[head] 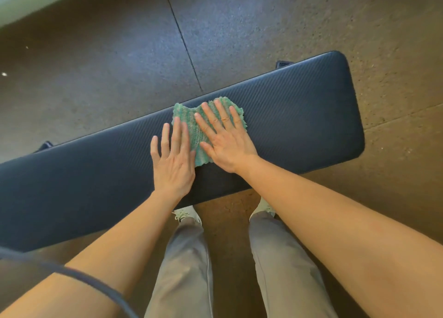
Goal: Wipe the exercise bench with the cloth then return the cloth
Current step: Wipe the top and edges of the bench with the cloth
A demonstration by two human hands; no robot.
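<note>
A long dark blue padded exercise bench (pixel 299 116) runs across the view from lower left to upper right. A green striped cloth (pixel 191 123) lies flat on the middle of its top. My right hand (pixel 225 140) presses flat on the cloth's right half, fingers spread. My left hand (pixel 173 161) lies flat beside it, its fingertips on the cloth's left edge and its palm on the bare bench pad.
Speckled rubber floor tiles (pixel 119 53) surround the bench, with a seam running up from the bench's far edge. My legs in grey trousers and pale shoes (pixel 187 215) stand at the near side. A dark cord (pixel 72 273) crosses my left forearm.
</note>
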